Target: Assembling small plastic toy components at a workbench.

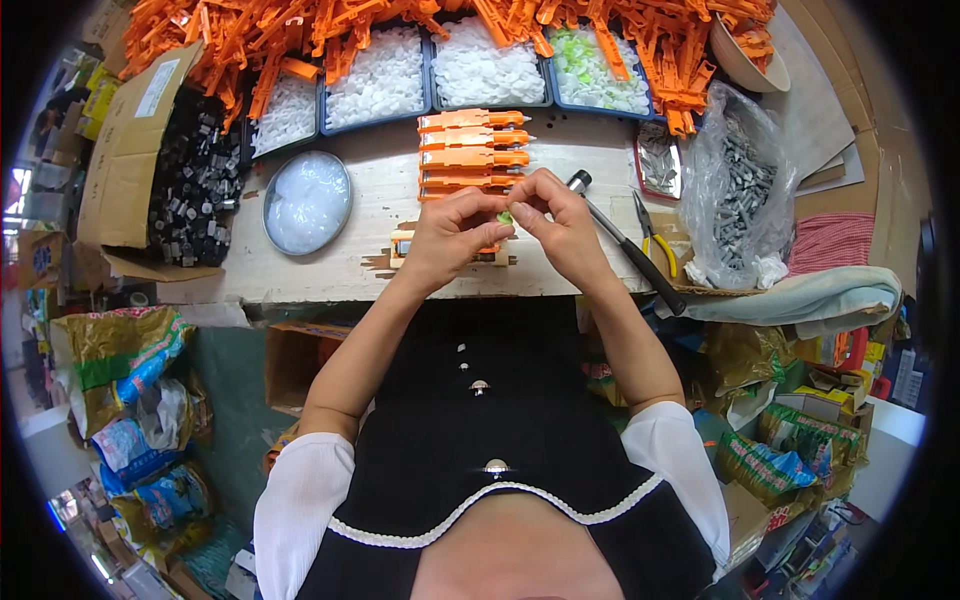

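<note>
A small light-green plastic piece is pinched between the thumb and forefinger of my left hand. The fingertips of my right hand are closed against the piece's right side. Both hands hover over a small wooden fixture at the table's front edge, which they partly hide; something orange lies in it. Just beyond my hands, several orange plastic tool bodies lie side by side, thin metal tips pointing right. A hammer with a black grip rests to the right of my right hand.
Trays of white pieces and green-and-white pieces line the back, below heaped orange parts. At left are a round dish and a carton of black parts. Yellow-handled pliers and a bag of metal parts lie right.
</note>
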### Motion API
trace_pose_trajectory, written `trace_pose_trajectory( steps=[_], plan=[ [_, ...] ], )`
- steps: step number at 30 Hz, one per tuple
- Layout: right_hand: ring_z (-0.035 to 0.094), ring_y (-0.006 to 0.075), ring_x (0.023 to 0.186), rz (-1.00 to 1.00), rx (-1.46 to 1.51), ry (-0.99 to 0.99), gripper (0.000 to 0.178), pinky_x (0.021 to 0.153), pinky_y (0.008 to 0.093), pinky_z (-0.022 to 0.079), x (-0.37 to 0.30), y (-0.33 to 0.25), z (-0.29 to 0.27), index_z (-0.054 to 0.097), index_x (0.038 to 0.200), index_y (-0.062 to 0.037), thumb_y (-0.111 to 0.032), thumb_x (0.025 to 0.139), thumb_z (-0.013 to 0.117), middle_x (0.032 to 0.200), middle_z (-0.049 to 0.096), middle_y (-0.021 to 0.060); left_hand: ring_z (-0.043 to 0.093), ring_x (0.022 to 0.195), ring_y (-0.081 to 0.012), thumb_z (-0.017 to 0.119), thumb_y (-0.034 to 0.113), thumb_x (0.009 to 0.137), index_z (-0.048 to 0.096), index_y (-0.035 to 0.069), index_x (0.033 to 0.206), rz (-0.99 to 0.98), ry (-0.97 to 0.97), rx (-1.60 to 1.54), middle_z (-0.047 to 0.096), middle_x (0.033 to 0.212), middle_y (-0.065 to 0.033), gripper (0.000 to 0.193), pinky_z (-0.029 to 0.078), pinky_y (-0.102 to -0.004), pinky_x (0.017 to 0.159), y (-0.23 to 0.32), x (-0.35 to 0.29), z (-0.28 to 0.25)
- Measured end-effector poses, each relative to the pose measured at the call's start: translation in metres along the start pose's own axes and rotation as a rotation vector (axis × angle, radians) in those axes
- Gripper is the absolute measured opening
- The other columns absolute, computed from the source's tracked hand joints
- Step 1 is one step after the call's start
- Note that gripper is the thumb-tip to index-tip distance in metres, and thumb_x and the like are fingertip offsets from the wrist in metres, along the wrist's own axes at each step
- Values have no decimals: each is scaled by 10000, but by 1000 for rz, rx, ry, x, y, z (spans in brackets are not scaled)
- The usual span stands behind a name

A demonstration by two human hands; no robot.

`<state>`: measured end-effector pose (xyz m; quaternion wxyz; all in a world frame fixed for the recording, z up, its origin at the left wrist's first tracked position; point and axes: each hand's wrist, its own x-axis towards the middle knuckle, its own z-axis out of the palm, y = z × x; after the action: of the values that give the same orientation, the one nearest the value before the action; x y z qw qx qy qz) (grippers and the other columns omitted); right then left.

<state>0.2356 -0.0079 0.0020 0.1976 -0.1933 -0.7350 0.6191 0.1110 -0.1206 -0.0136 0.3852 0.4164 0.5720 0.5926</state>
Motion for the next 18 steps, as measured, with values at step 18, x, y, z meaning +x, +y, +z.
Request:
trace_pose_trajectory(
  steps=[18],
  plan=[
    [525, 77, 725, 115, 358, -4, 103, 676, 209, 431, -8, 14, 26, 569, 883, -2, -101, 858, 560, 804, 547, -1, 618, 724, -127, 591, -39, 795, 595, -32, 877, 239, 202, -112, 600, 810, -71, 82, 517, -228, 649, -21, -27, -3]
  ],
)
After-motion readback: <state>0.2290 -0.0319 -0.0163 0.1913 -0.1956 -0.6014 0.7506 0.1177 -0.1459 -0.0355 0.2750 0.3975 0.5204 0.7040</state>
